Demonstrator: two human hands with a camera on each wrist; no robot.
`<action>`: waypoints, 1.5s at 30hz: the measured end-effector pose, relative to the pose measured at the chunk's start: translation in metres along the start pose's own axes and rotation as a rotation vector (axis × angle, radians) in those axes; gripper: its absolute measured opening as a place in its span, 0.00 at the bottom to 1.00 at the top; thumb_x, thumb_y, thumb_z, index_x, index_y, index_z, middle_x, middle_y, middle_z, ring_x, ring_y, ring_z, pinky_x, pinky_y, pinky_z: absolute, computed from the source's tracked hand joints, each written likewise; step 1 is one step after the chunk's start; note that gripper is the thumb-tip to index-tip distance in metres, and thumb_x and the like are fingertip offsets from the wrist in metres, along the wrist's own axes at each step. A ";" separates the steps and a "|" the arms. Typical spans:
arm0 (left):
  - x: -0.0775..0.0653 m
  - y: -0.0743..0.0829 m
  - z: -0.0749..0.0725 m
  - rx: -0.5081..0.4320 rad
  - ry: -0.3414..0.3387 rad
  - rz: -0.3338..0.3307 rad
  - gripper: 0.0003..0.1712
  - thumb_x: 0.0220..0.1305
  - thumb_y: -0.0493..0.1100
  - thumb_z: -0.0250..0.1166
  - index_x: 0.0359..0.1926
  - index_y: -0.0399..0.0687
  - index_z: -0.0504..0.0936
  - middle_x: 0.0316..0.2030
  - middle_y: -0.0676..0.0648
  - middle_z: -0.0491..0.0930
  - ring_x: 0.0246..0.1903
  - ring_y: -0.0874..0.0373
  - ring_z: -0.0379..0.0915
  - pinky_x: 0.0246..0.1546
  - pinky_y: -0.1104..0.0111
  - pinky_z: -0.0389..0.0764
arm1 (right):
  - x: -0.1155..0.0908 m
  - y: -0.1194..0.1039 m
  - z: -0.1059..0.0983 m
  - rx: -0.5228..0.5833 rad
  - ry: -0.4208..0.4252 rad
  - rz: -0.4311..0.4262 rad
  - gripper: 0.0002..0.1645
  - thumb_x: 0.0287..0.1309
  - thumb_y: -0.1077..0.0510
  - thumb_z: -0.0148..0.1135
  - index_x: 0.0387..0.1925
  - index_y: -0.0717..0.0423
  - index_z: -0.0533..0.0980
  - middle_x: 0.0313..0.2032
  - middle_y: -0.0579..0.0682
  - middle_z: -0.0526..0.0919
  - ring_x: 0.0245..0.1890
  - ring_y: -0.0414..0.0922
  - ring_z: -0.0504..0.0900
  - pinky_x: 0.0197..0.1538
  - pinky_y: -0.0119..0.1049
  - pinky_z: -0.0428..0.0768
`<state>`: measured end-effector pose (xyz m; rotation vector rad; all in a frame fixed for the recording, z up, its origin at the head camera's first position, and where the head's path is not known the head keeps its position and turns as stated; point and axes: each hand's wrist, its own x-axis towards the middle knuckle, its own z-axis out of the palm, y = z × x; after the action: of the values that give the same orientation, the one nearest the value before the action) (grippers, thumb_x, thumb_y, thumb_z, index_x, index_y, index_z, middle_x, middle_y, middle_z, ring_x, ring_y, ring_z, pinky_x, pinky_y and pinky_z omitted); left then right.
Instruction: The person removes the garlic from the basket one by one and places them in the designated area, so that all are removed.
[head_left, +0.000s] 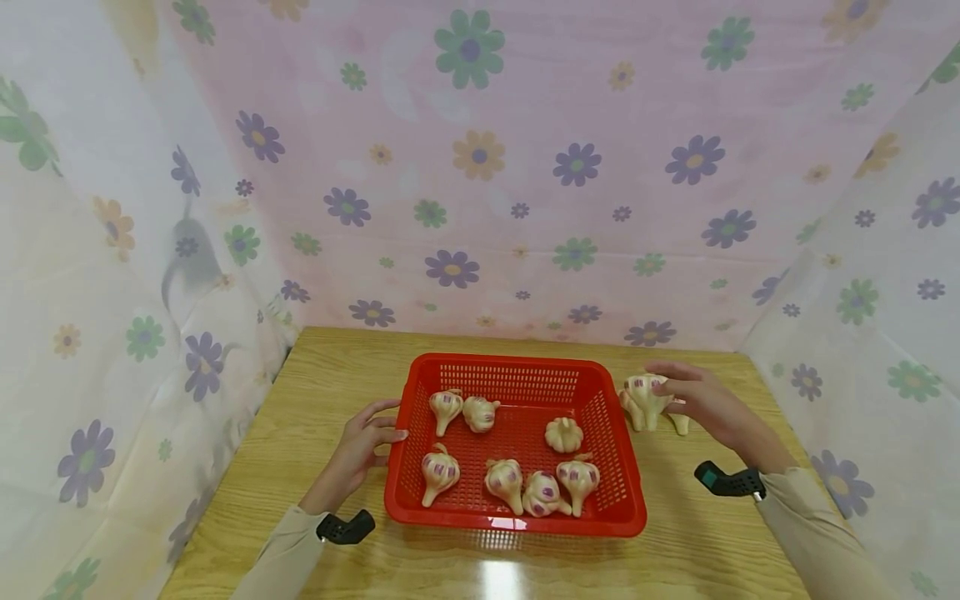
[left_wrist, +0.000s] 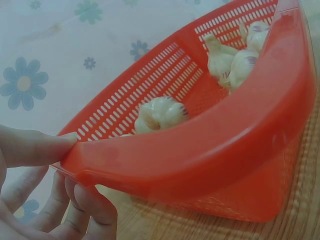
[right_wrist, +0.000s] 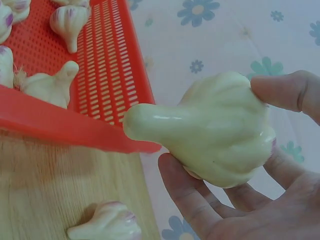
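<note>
My left hand (head_left: 360, 450) grips the left rim of a red plastic basket (head_left: 517, 362); in the left wrist view the thumb lies over the rim and the fingers curl under it. Several garlic bulbs with purple marks, such as one garlic bulb (head_left: 440, 472), lie inside. To the right of the basket, my right hand (head_left: 705, 404) holds another garlic bulb (right_wrist: 220, 130) between thumb and fingers, its stem pointing toward the basket in the right wrist view. Below that hand, a loose garlic bulb (right_wrist: 107, 223) lies on the table.
The basket stands on a light wooden table (head_left: 337, 367). Flower-patterned cloth (head_left: 517, 167) hangs behind the table and along both sides. A black wrist mount (head_left: 727, 480) sits on the right forearm, another black wrist mount (head_left: 347, 527) on the left.
</note>
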<state>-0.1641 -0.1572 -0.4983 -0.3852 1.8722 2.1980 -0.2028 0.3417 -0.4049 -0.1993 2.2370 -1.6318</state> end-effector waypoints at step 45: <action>0.001 -0.002 0.000 0.000 0.001 0.013 0.33 0.51 0.31 0.66 0.60 0.48 0.71 0.41 0.41 0.77 0.34 0.51 0.78 0.29 0.54 0.82 | -0.018 0.034 -0.064 -0.099 0.115 0.090 0.26 0.67 0.49 0.53 0.62 0.52 0.64 0.52 0.35 0.67 0.44 0.29 0.74 0.48 0.45 0.77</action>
<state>-0.1643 -0.1565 -0.5009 -0.3747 1.8810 2.2062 -0.2064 0.4154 -0.4166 -0.0307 2.3785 -1.5228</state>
